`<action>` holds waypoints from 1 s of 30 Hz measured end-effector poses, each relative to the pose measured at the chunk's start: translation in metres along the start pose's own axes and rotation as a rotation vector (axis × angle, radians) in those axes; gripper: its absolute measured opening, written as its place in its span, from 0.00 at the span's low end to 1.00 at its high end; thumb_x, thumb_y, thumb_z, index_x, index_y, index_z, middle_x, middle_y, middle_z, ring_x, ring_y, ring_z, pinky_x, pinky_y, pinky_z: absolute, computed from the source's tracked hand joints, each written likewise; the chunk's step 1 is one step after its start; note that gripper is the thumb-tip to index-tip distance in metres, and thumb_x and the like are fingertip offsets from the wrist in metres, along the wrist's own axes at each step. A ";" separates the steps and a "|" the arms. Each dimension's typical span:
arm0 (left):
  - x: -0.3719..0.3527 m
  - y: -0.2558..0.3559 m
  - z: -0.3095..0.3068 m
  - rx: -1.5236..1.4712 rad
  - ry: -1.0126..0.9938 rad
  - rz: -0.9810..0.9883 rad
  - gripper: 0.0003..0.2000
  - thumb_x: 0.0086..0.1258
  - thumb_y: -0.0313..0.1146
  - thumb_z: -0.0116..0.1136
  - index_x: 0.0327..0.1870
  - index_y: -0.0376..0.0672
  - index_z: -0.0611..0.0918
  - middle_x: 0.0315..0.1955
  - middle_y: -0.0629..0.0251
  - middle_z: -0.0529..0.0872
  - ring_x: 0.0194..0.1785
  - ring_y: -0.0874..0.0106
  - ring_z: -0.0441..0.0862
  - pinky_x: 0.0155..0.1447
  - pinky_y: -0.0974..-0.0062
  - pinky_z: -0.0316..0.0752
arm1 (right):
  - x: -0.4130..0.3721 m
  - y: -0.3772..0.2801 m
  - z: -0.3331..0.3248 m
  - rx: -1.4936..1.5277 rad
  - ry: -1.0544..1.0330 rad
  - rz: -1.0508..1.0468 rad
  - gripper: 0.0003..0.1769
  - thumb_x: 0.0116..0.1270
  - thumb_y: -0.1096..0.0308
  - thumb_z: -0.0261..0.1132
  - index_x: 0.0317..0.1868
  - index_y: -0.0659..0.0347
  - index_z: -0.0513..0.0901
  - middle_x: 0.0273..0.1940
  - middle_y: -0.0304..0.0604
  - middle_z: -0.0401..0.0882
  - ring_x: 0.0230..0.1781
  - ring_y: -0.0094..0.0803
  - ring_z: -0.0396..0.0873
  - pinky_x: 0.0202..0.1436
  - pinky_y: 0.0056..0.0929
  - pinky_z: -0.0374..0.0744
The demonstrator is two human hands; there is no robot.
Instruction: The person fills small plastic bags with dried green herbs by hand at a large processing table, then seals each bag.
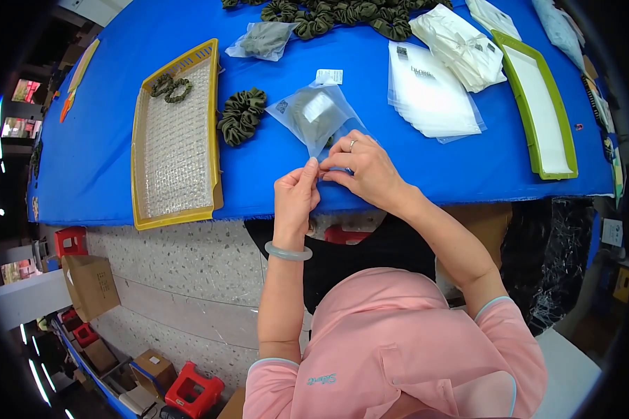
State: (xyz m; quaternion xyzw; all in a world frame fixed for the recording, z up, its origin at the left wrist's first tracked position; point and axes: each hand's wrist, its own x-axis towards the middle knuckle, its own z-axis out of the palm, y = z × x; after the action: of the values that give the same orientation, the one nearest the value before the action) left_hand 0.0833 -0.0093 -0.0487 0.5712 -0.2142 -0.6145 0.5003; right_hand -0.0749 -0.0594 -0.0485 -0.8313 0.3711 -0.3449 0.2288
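Note:
My left hand (299, 192) pinches the near corner of a clear plastic bag (316, 115), thumb on top. Close beside it, my right hand (356, 164) has its fingers closed at the bag's near edge. Something dark shows dimly inside the bag, and a small white label (329, 77) lies at its far end. Left of the bag lies a dark green scrunchie (242, 117) on the blue tablecloth (258, 188). Farther back is a bagged scrunchie (262, 40), near a pile of dark green scrunchies (346, 15).
A yellow tray (215, 140) with small scrunchies (171, 89) stands at left. Flat clear bags (430, 98) lie at right, with white packets (461, 47) behind them. A green tray (536, 105) is farther right. Red stools (194, 391) and boxes stand on the floor.

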 end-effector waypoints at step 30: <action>0.016 0.021 -0.007 1.371 -0.028 1.432 0.08 0.57 0.25 0.69 0.37 0.47 0.88 0.34 0.70 0.87 0.49 0.71 0.78 0.41 0.78 0.70 | -0.042 0.044 -0.090 -0.589 -0.070 -0.390 0.18 0.65 0.68 0.66 0.55 0.46 0.83 0.68 0.32 0.74 0.73 0.34 0.67 0.65 0.32 0.74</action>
State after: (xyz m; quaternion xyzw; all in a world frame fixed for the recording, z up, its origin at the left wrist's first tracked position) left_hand 0.1004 -0.0291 -0.0404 0.4656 -0.8239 0.0832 0.3122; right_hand -0.1825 -0.0651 -0.0340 -0.9280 0.2811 -0.2317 -0.0783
